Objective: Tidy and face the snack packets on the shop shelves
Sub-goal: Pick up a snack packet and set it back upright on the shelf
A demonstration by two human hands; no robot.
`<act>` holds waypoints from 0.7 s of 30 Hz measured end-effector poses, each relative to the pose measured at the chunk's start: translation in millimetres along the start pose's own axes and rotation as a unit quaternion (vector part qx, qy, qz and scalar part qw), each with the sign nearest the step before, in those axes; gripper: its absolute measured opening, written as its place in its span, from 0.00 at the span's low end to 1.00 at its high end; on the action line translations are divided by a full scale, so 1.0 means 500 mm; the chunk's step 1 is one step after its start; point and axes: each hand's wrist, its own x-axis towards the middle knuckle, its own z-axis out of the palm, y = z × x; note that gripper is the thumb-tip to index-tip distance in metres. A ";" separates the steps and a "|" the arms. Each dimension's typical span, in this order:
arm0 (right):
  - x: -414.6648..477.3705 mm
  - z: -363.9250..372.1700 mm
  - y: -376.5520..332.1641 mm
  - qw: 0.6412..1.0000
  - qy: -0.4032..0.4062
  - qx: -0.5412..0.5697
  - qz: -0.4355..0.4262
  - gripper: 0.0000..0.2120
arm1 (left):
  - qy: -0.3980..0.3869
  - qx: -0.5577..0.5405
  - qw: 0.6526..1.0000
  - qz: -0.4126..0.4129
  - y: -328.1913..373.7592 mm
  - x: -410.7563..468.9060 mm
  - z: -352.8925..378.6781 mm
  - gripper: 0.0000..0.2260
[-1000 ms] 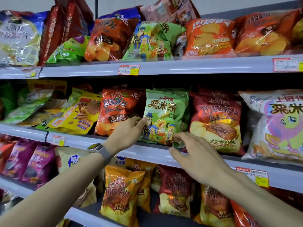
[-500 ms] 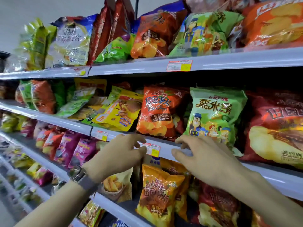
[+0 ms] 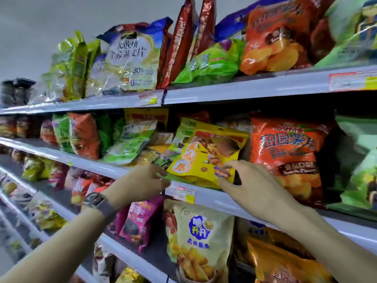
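- Two grips up at one yellow packet [image 3: 206,158], slumped and tilted on the middle shelf [image 3: 95,164].
- Right grip [image 3: 253,186]: thumb and finger pinched on the low right corner.
- Left grip [image 3: 140,184]: fingers curled at the low left edge; too blurry to tell if holding.
- Not stood straight yet, so only half done.
- Just beside it, orange packet [image 3: 285,156] upright and facing out.
- Further left, green packets [image 3: 126,148] lying flat, left to fix.
- Top shelf [image 3: 244,88] messy too; grey wall [image 3: 61,17] above.
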 end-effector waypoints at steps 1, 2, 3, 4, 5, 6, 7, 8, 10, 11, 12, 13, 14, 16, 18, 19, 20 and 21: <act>0.017 0.013 -0.006 1.000 0.005 0.003 0.009 0.22 | 0.003 -0.003 1.000 0.004 -0.018 0.023 -0.003 0.13; 0.033 0.026 -0.013 1.000 0.008 0.004 0.016 0.22 | 0.007 -0.005 1.000 0.012 -0.033 0.045 -0.004 0.12; 0.048 0.039 -0.017 1.000 0.010 0.005 0.024 0.23 | 0.011 -0.005 1.000 0.021 -0.046 0.069 -0.005 0.12; 0.060 0.049 -0.022 0.999 0.011 0.009 0.034 0.24 | 0.014 -0.007 0.999 0.030 -0.055 0.092 -0.006 0.12; 0.071 0.060 -0.024 0.999 0.013 0.016 0.044 0.26 | 0.012 -0.015 0.999 0.038 -0.060 0.115 -0.007 0.12; 0.080 0.069 -0.026 0.998 0.017 0.025 0.054 0.29 | 0.004 -0.032 0.998 0.046 -0.061 0.135 -0.007 0.13; 0.089 0.078 -0.027 0.997 0.025 0.034 0.060 0.31 | -0.008 -0.064 0.997 0.051 -0.060 0.157 -0.006 0.14; 0.098 0.087 -0.026 0.996 0.034 0.042 0.065 0.32 | -0.020 -0.104 0.993 0.053 -0.056 0.177 -0.002 0.14; 0.112 0.099 -0.028 0.994 0.052 0.059 0.076 0.33 | -0.046 -0.189 0.980 0.047 -0.043 0.214 0.014 0.14; 0.118 0.103 -0.030 0.992 0.061 0.069 0.084 0.32 | -0.059 -0.230 0.970 0.044 -0.037 0.231 0.024 0.15; 0.122 0.106 -0.033 0.990 0.072 0.079 0.093 0.30 | -0.070 -0.276 0.958 0.042 -0.031 0.247 0.034 0.17; 0.126 0.108 -0.036 0.987 0.085 0.088 0.100 0.29 | -0.074 -0.326 0.942 0.031 -0.025 0.263 0.043 0.18; 0.129 0.109 -0.041 0.985 0.100 0.095 0.103 0.28 | -0.077 -0.375 0.924 0.011 -0.019 0.277 0.050 0.19; 0.133 0.112 -0.044 0.981 0.117 0.112 0.108 0.27 | -0.097 -0.450 0.887 -0.028 -0.011 0.294 0.055 0.18; 0.136 0.115 -0.044 0.978 0.118 0.129 0.113 0.27 | -0.131 -0.494 0.858 -0.048 -0.006 0.299 0.057 0.17; 0.138 0.117 -0.042 0.977 0.121 0.134 0.112 0.28 | -0.147 -0.505 0.849 -0.055 -0.005 0.300 0.061 0.17; 0.139 0.118 -0.041 0.976 0.123 0.138 0.112 0.29 | -0.157 -0.512 0.842 -0.060 -0.006 0.301 0.063 0.16; 0.142 0.121 -0.037 0.975 0.129 0.144 0.113 0.30 | -0.157 -0.515 0.840 -0.061 -0.008 0.301 0.066 0.15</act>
